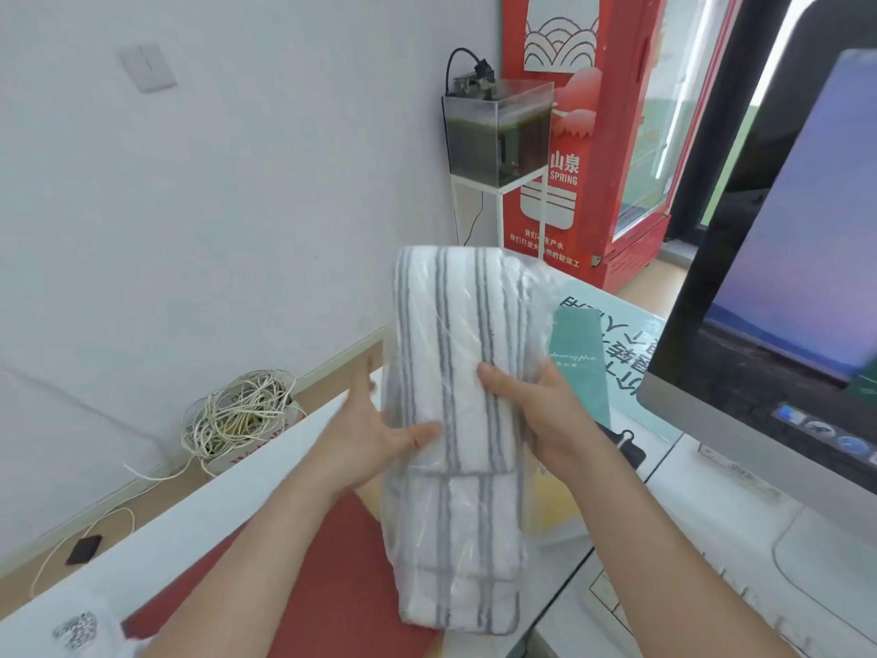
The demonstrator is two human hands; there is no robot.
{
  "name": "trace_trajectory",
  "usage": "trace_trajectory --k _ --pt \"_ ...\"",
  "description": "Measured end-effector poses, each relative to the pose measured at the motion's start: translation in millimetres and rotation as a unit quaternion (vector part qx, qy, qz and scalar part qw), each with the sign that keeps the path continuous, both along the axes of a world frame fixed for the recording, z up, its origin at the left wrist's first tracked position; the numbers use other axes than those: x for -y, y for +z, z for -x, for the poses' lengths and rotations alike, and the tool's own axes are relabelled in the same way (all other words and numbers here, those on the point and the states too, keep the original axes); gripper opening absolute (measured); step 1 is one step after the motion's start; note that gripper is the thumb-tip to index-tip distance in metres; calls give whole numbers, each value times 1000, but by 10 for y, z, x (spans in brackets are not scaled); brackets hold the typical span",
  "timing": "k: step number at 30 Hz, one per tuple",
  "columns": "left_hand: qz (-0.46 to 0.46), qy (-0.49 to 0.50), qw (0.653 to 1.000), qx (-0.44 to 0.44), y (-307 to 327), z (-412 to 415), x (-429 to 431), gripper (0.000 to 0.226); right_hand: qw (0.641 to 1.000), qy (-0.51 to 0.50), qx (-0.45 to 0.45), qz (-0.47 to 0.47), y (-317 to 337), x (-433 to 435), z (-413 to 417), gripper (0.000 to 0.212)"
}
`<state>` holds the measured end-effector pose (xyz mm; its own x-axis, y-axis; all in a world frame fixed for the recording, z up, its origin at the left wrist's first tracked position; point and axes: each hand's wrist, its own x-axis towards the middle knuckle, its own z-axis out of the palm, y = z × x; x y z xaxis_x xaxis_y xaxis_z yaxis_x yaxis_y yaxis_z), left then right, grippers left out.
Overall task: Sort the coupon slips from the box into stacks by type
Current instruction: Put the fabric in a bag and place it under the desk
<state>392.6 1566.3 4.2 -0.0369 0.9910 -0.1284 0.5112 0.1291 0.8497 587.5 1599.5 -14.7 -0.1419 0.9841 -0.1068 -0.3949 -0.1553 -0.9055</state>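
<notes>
I hold a long white cloth with grey stripes (455,334), sealed in clear plastic, upright in front of me. My left hand (370,434) takes its left edge, thumb on the front and straight fingers behind. My right hand (541,415) grips the right edge, thumb across the front. Under the package lies an open box with a red inside (332,577) and a white rim. A teal printed card (581,363) and something yellow (553,505) lie behind the package on the desk. I see no loose coupon slips.
A large computer monitor (783,277) stands at the right with a keyboard (712,605) below it. A black clip (626,446) lies near my right wrist. On the floor at left sits a coil of pale cable (242,410). A small aquarium (498,130) and a red drinks fridge (612,159) stand behind.
</notes>
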Motion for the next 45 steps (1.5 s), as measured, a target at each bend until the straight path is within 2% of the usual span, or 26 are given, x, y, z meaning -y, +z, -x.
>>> trace_trajectory --k 1,2,3,5,8,9,11,13,15,17,19,22,24,26,29,31,32,34,37,40,42,45 --pt "41 -36 996 64 -112 -36 19 117 1000 -3 -5 -14 20 -11 25 53" --pt "48 -48 994 90 -227 -103 51 118 999 -26 25 -28 32 -32 84 55" --pt "44 -39 994 88 -342 -171 85 118 994 -57 86 -44 41 -52 161 60" --pt "23 14 994 102 -482 -280 151 112 970 -91 217 -65 15 -88 313 83" --pt "9 69 989 130 -561 -238 205 93 921 9 380 -87 -30 -34 340 110" --pt "15 71 989 128 -602 -178 212 91 884 49 456 -93 -66 31 293 116" --pt "45 77 991 96 -674 -103 262 90 786 120 598 -102 -149 249 187 118" --pt "61 74 995 -7 -709 -108 348 99 696 192 682 -115 -310 504 168 106" --pt "77 69 988 -111 -759 -162 459 104 642 224 721 -133 -512 705 209 88" --pt "93 64 985 -132 -812 -216 608 110 627 224 732 -145 -633 821 259 81" --pt "83 73 987 -113 -830 -276 726 105 613 237 740 -143 -637 869 267 87" --pt "60 145 988 10 -774 -307 806 85 587 260 758 -116 -616 967 295 111" --pt "52 157 985 47 -737 -301 784 75 593 242 762 -96 -627 1027 356 116" --pt "44 136 988 58 -693 -320 786 73 613 204 760 -73 -658 1065 432 110" --pt "11 77 990 118 -663 -334 826 75 638 132 754 -84 -633 1064 497 87" --pt "5 89 973 213 -628 -254 827 76 653 77 745 -114 -584 1044 487 68" --pt "8 121 965 234 -644 -195 813 76 663 63 736 -121 -556 1032 466 63" --pt "36 172 960 218 -658 -126 754 80 681 46 717 -139 -500 1007 416 66" --pt "126 128 962 207 -701 -282 702 95 696 58 698 -159 -424 986 344 80" --pt "110 116 947 279 -656 -582 618 60 715 99 672 -166 -331 898 237 77" --pt "84 134 945 287 -606 -669 529 61 751 135 629 -145 -189 830 161 79" --pt "48 123 965 225 -416 -604 477 56 818 146 548 -96 33 815 157 91"
